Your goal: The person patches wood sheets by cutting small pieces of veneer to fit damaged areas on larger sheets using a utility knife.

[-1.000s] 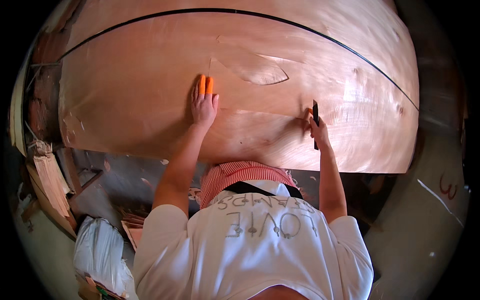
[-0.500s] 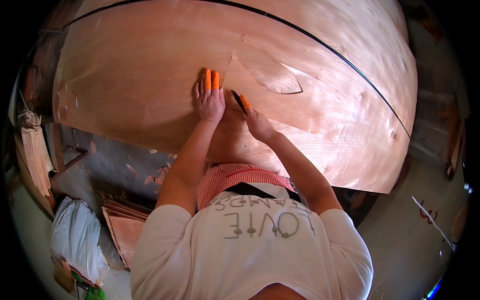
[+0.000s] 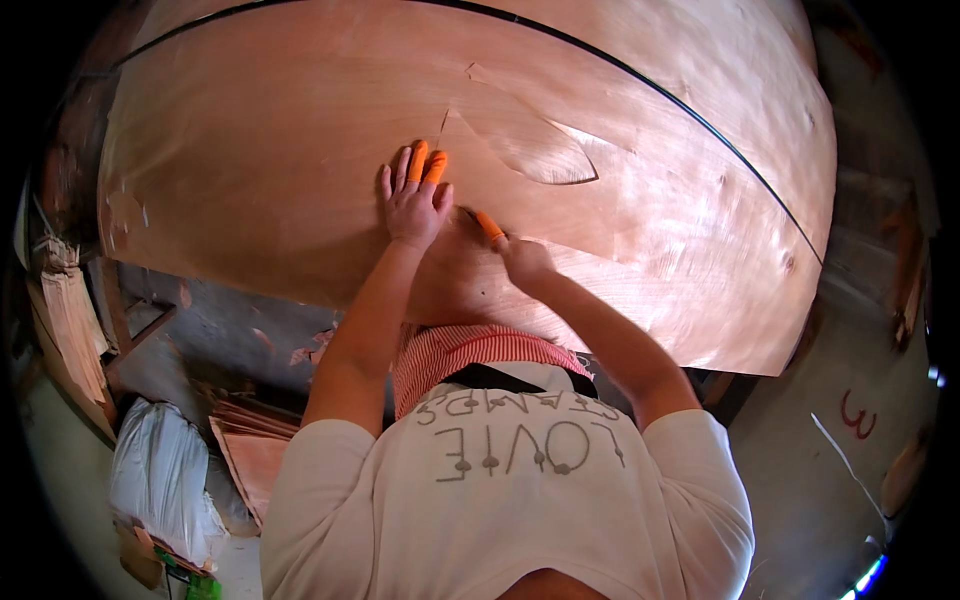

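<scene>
A large sheet of reddish-brown wood veneer [image 3: 270,160] spreads out in front of me. My left hand [image 3: 414,205] lies on it with the fingers apart, two of them in orange finger cots. Just to its right, my right hand [image 3: 520,258] is closed round a dark, slim knife [image 3: 470,213], its tip low against the veneer. An orange finger cot covers the right index finger. Beyond the hands lies a patch of veneer [image 3: 540,205] with a straight edge and pointed corner. Past that, a leaf-shaped split with a raised edge [image 3: 570,165] shows in the sheet.
A thin black strip or cord [image 3: 660,85] arcs across the sheet's far part. Veneer pieces [image 3: 75,310] stand at the left, with a white plastic bag [image 3: 160,470] and stacked veneer sheets [image 3: 255,450] below. A pale strip [image 3: 845,455] lies on the floor at right.
My right hand has drawn the knife toward me, down and slightly right. My left hand has shifted a little left, its fingers spread wider.
</scene>
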A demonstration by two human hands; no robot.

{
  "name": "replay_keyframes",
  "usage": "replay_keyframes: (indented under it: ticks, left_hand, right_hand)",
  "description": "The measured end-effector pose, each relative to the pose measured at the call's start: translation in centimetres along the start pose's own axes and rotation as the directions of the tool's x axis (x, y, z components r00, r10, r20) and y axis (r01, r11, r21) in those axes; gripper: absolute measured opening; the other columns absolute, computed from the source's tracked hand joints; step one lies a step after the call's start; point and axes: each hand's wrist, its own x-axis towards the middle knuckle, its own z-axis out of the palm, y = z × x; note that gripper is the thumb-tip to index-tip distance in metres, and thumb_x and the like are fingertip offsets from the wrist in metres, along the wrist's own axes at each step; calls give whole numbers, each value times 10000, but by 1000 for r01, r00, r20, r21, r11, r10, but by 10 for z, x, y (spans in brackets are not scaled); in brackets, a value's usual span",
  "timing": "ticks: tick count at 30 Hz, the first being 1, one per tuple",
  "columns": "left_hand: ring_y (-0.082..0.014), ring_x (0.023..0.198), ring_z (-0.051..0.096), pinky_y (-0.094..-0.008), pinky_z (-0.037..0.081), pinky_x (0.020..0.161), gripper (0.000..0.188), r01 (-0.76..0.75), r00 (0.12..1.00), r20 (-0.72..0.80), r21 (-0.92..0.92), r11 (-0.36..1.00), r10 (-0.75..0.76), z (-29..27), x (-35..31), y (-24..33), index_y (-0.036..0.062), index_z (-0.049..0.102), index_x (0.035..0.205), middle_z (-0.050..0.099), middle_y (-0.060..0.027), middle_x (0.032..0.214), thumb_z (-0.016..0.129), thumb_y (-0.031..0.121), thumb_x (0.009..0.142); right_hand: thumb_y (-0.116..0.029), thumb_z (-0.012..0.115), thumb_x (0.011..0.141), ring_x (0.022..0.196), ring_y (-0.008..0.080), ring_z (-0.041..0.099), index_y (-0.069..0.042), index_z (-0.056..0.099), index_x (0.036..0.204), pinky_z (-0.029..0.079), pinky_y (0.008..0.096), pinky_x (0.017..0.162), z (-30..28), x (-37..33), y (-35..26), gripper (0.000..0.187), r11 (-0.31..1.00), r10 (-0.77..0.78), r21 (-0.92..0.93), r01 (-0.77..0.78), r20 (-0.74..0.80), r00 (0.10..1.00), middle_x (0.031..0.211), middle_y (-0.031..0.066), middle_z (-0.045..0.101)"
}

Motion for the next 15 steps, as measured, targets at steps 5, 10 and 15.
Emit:
replay_keyframes:
  ticks: [5,10,15]
  left_hand:
    - [-279,1227,330,-494,205,1002,545,-6,1000,21,-43,999,7,-8,5,5,164,514,1178,396,-95,1308,636,392,698]
    - [-260,1242,317,-476,210,1005,535,5,998,67,4,1000,-5,-7,5,5,164,533,1162,380,-97,1327,625,425,703]
    - [-255,1224,346,-477,195,1015,512,16,999,40,-33,999,-14,-8,6,4,173,566,1118,406,-85,1304,648,419,677]
  right_hand:
    - [-87,403,836,646,260,608,-258,314,1318,493,355,567,-83,-27,51,518,843,-320,-414,342,125,939,749,116,587]
    - [-15,431,791,618,247,602,-377,229,1332,496,345,545,-139,-28,125,681,758,-313,-498,422,290,904,735,102,583]
    - [13,444,783,681,227,594,-370,246,1330,496,328,598,-158,-30,155,696,703,-260,-596,388,292,920,797,88,570]
